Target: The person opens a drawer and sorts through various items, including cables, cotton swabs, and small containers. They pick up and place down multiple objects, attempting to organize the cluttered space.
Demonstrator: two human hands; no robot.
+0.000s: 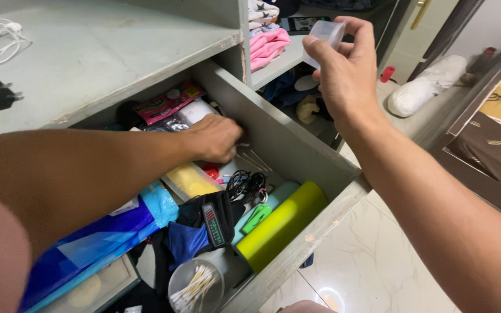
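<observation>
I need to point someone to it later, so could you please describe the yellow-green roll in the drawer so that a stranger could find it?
Start at the open grey drawer under the shelf top. Along its right wall, towards the front corner, lies the yellow-green roll, a smooth cylinder on its side. It is beside a pale teal roll and a tangle of black cable, and it is the largest single-coloured thing there.

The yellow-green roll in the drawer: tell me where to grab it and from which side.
Grip the yellow-green roll around its middle, coming down from above. It lies on its side along the drawer's front wall, so its upper curve is bare, while the wall blocks one flank and a green clip and teal roll crowd the other. Its near end is probably also reachable.
</observation>
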